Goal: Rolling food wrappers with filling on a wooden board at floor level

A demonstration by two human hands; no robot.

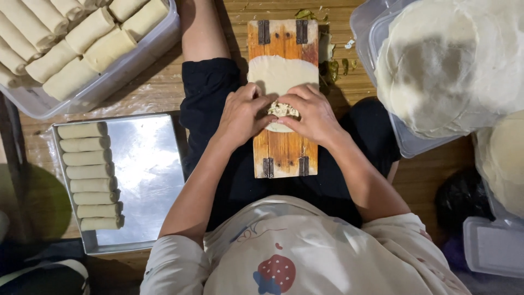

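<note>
Rolling: both hands press together on a round pale wrapper (283, 74) laid over a wooden board (283, 155) that rests across the person's lap.
Left hand (242, 116): fingers curled down onto the wrapper's near left edge, thumb tucked toward the filling; a closed, pinching hold on the dough.
Right hand (314, 114): fingers bent over the near right edge, likewise closed on the wrapper, likely to keep the fold tight.
Filling (283, 109): a pale, shredded lump showing between the two thumbs, at the middle of the board.
Board: long, reddish-brown, with dark metal hinges at its far and near ends; seemingly held on the knees to bring the work close.
Steel tray (150, 180): near left, holding a neat column of finished rolls (90, 176) along its left side.
Clear plastic tub (131, 60): far left, packed with more rolls.
Wrapper stack (453, 65): far right, in a clear container, within the right hand's reach.
Labels: none visible on any container.
</note>
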